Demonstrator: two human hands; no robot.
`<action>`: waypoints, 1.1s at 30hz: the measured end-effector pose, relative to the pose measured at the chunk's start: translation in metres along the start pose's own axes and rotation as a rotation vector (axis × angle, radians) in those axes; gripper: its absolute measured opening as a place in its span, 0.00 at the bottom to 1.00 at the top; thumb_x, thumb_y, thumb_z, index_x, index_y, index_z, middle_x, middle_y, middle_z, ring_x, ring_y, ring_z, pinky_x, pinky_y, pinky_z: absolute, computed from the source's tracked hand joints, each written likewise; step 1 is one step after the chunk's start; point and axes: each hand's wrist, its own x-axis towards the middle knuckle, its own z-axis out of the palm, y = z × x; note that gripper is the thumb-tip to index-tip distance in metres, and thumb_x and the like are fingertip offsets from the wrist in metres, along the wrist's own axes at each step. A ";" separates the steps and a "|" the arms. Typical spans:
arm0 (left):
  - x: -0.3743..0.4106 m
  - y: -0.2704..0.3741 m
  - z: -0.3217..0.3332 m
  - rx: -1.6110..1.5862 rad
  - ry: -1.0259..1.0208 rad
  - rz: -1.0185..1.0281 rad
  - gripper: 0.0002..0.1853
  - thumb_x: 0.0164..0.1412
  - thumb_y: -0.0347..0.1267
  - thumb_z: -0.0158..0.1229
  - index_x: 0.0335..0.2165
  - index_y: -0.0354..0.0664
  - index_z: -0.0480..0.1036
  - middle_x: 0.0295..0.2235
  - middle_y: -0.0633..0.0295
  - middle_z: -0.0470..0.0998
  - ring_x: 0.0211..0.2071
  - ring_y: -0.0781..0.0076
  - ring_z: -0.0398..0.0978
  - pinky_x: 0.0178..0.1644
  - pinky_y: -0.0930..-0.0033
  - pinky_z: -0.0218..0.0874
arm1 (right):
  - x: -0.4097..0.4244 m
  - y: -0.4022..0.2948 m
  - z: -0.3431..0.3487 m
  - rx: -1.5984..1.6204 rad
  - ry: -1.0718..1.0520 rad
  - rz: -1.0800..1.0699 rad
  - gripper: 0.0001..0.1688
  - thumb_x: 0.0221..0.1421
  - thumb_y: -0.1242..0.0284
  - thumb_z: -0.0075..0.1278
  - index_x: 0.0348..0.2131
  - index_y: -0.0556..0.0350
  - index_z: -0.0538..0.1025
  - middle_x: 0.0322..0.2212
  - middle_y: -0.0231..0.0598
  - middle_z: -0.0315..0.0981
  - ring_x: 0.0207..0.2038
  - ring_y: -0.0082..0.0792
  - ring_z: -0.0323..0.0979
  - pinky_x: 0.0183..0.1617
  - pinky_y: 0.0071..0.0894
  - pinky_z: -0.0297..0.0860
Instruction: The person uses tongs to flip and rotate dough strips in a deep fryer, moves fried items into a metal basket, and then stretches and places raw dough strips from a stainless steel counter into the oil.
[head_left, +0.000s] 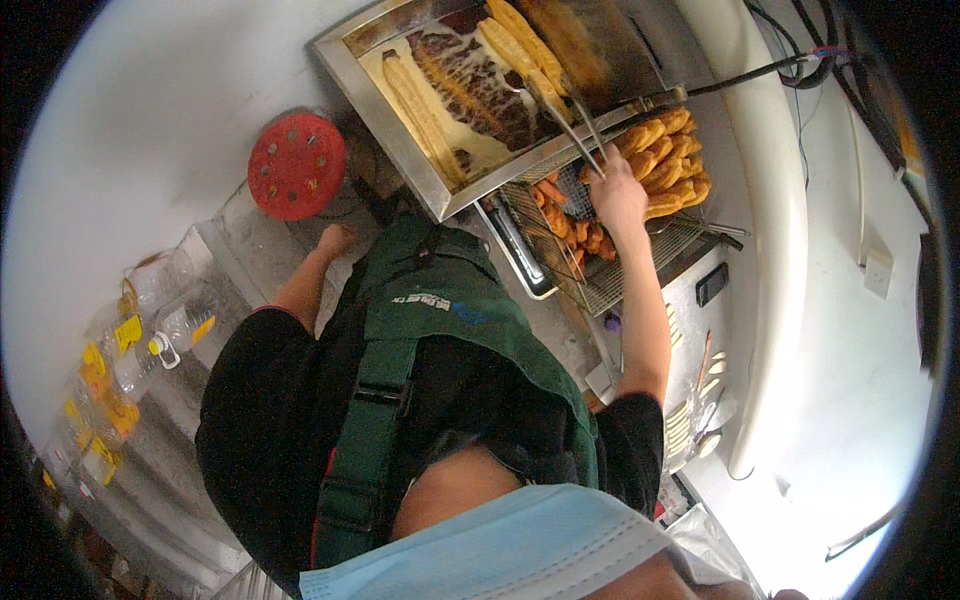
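My right hand (621, 193) is shut on long metal tongs (568, 124), whose arms reach over the deep fryer (480, 184). The tips of the tongs are at long fried dough sticks (521, 49) in the fryer's upper part. A paler dough stick (421, 120) floats in foaming oil near the left wall. Beside my right hand, browned dough sticks (667, 161) are piled on a wire rack. Smaller orange-brown fried pieces (574, 232) lie in a wire basket. My left hand (337, 240) hangs beside my green apron (450, 292), its fingers curled, with nothing visible in it.
A red round stool (296, 166) stands left of the fryer. Clear plastic bottles (176, 334) with yellow labels lie on the floor at the left. A dark phone (712, 285) rests on the counter at right, near pale dough pieces (679, 435). A thick white pipe (776, 247) runs along the wall.
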 end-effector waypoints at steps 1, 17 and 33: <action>-0.001 -0.001 -0.004 -0.139 0.001 -0.146 0.13 0.51 0.37 0.55 0.33 0.41 0.76 0.29 0.52 0.77 0.33 0.54 0.75 0.36 0.58 0.66 | 0.022 -0.011 0.013 -0.093 -0.047 -0.038 0.33 0.56 0.65 0.41 0.58 0.57 0.53 0.47 0.52 0.65 0.39 0.52 0.71 0.39 0.45 0.69; -0.108 -0.035 0.140 -0.696 0.206 -0.513 0.18 0.49 0.40 0.59 0.33 0.37 0.75 0.29 0.52 0.78 0.27 0.59 0.75 0.35 0.61 0.64 | 0.165 0.008 0.055 -0.173 0.073 -0.418 0.17 0.52 0.66 0.47 0.38 0.60 0.71 0.29 0.48 0.74 0.31 0.43 0.75 0.29 0.39 0.73; -0.111 -0.003 0.113 -0.623 0.449 -0.428 0.22 0.49 0.44 0.58 0.34 0.35 0.75 0.31 0.49 0.77 0.35 0.55 0.76 0.39 0.60 0.65 | 0.180 -0.021 0.061 -0.376 -0.088 -0.272 0.19 0.53 0.67 0.47 0.42 0.61 0.67 0.37 0.47 0.72 0.36 0.44 0.74 0.36 0.40 0.74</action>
